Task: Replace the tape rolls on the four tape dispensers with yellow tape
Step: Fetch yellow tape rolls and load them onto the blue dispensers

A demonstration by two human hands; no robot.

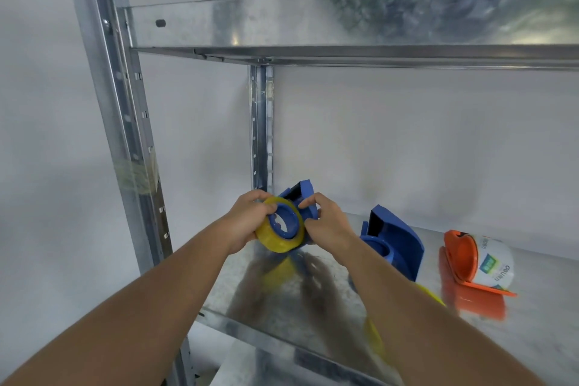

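A yellow tape roll (275,241) sits around the blue hub of a blue tape dispenser (302,193), held above the left part of the metal shelf (282,307). My left hand (247,219) grips the roll from the left, fingers curled over its rim. My right hand (327,222) holds the dispenser's body from the right, thumb near the roll. A second blue dispenser (394,241) with a bare hub stands on the shelf to the right. Farther right an orange dispenser (466,263) carries a white labelled roll (493,260). Part of another yellow roll (434,294) shows behind my right forearm.
The upper shelf (344,25) overhangs the work area. Steel uprights stand at the left (125,122) and at the back (261,122). A white wall lies behind. Clear tape (134,178) is wrapped round the left upright.
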